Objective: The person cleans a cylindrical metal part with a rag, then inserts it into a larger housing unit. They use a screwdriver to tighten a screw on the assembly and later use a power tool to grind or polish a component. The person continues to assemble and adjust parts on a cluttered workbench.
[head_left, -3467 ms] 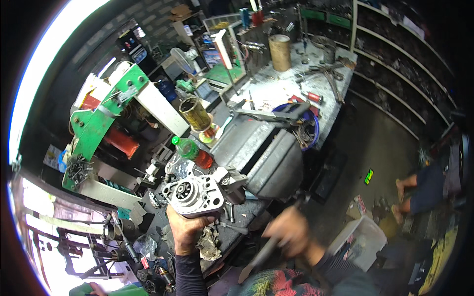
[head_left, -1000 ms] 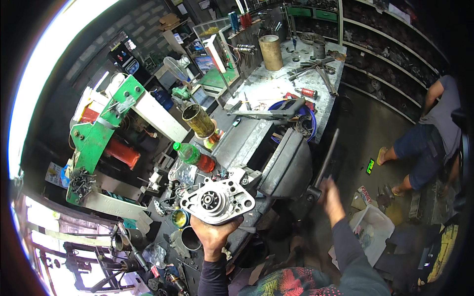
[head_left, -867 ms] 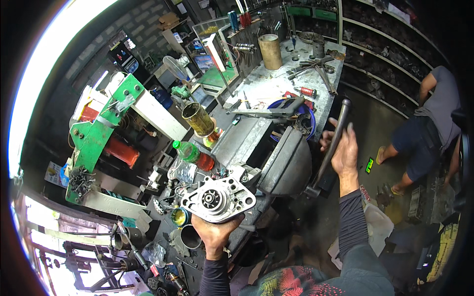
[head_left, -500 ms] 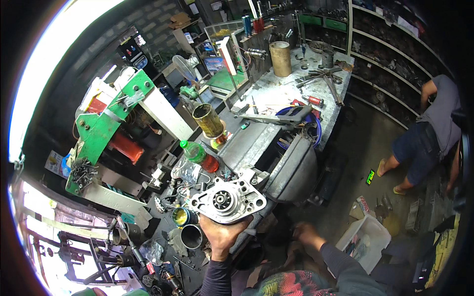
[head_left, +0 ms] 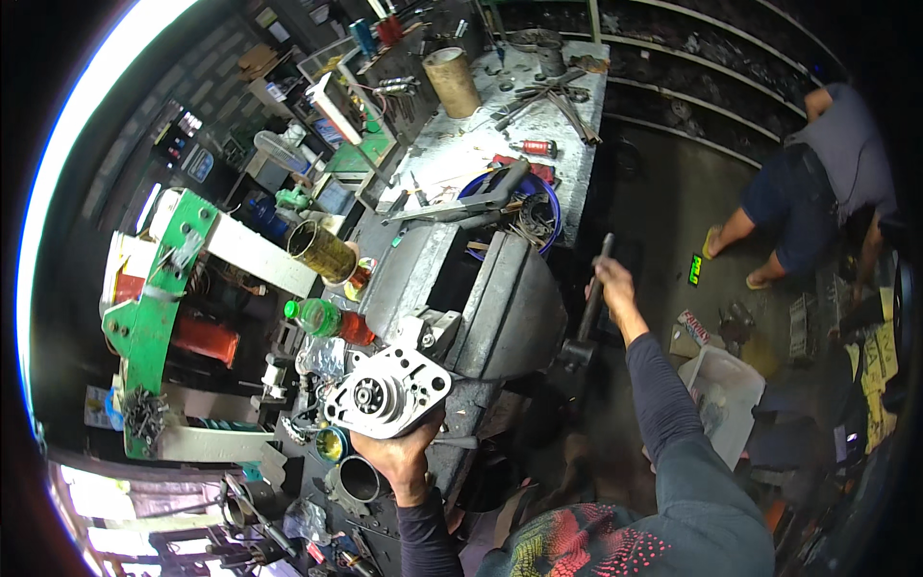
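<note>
Housing point(head_left: 415, 370) supported; vise point(head_left: 505, 322) clamping unclear
It sits above the gripping left hand point(head_left: 399, 459), fingertips hidden; right hand point(head_left: 613, 283) curls round the bar handle point(head_left: 587, 322).

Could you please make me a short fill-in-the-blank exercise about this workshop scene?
1. The person's ___ hand holds the metal housing.
2. The other hand is at the metal bar on the side of the large grey bench ___.
3. The bottle of red liquid has a ___ cap.
4. In the picture, the open white bin is to the ___ of that bottle.

Missing words: left; vise; green; right.
</note>
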